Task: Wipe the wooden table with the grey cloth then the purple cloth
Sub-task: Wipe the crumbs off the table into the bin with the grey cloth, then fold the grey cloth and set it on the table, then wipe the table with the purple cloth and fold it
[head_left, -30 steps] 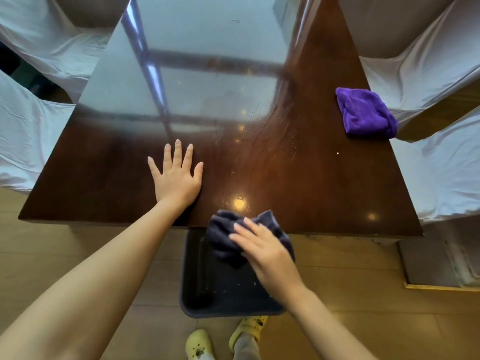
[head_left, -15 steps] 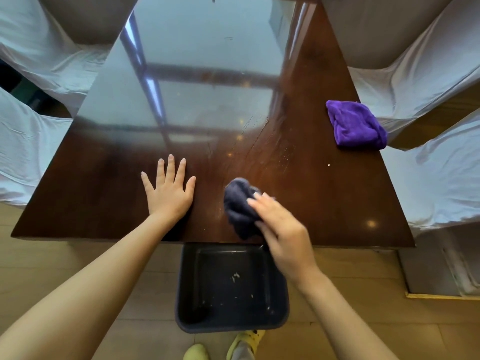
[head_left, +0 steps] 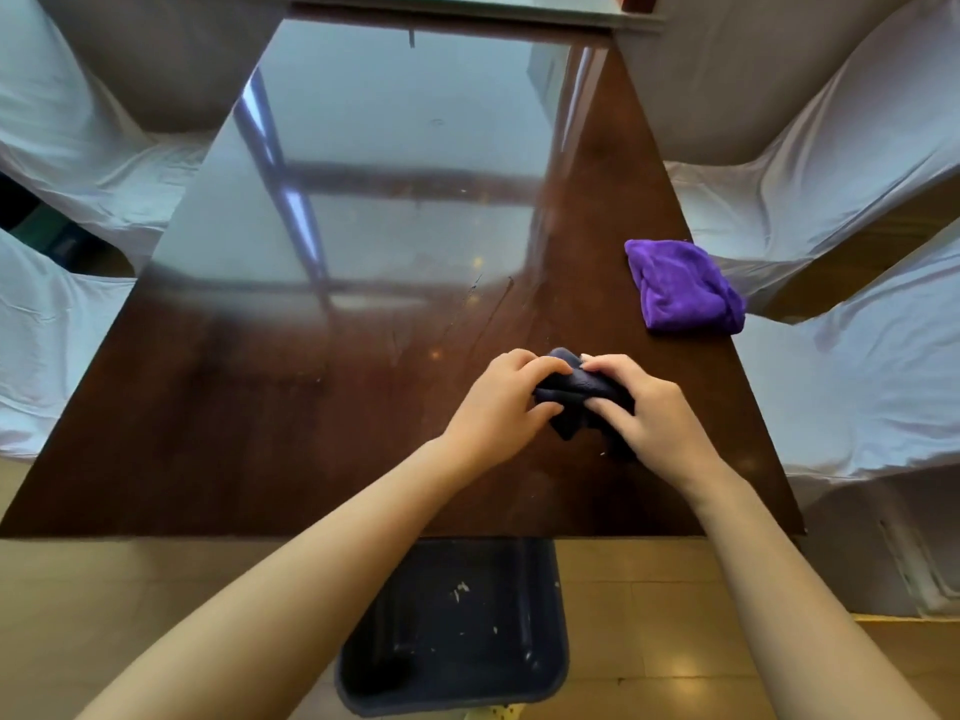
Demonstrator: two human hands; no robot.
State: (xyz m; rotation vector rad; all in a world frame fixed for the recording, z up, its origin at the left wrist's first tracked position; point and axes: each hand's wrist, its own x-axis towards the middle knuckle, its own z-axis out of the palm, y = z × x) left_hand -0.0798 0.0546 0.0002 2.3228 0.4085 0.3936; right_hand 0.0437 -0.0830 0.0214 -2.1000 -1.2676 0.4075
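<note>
1. Head view: the left hand (head_left: 496, 407) and right hand (head_left: 652, 413) meet over the desk (head_left: 260, 407), both pinching the bunched grey cloth (head_left: 576, 392) between them, fingers curled into it.
2. The grey cloth sits above the desk's near right part, nearer the front edge than the far end.
3. The purple cloth (head_left: 683, 288) lies folded at the desk's right edge, beyond the grey cloth and apart from it.
4. A dark bin (head_left: 540, 662) stands on the floor under the desk's front edge, with pale crumbs inside.
</note>
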